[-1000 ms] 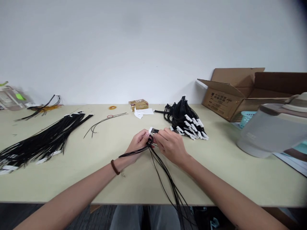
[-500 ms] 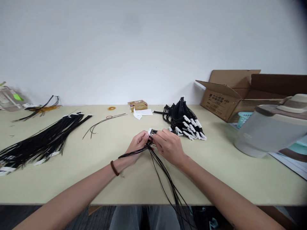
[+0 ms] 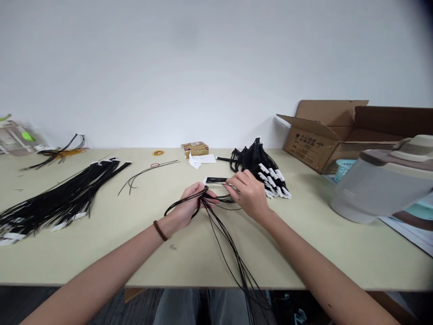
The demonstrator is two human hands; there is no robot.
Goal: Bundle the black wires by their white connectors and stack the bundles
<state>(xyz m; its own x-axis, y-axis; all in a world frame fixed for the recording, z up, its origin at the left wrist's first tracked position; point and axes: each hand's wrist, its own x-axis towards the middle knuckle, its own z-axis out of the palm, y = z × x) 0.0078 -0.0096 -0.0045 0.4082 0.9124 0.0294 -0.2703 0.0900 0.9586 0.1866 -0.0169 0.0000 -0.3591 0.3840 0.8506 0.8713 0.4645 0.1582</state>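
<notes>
head view, left hand: the left hand (image 3: 188,204) is closed around the wire bundle (image 3: 233,253), fingers wrapped and squeezing the strands together just above the table (image 3: 101,257)
head view, right hand: the right hand (image 3: 249,195) has thumb and fingertips pressed together on the bundle's top end, pinching the black strands right behind the white connector (image 3: 205,180), which sticks out to the left
wire bundle: thin black strands, gathered at the left hand, with a small loop bulging out to the left; the rest fans down across the table and hangs off the near edge
wrist: dark bead bracelet (image 3: 159,230) on the left arm
right of the hands: pile of folded harnesses (image 3: 259,163) with white plugs, just beside the right hand
further right: open cardboard box (image 3: 324,135) and a grey jug (image 3: 375,189) lying tilted, well apart from the hands
left side: long spread of straight black wires (image 3: 61,198), plus a couple of loose wires (image 3: 145,171)
back of table: small yellow box (image 3: 195,148), white paper scraps (image 3: 203,159), an orange rubber band (image 3: 158,153)
</notes>
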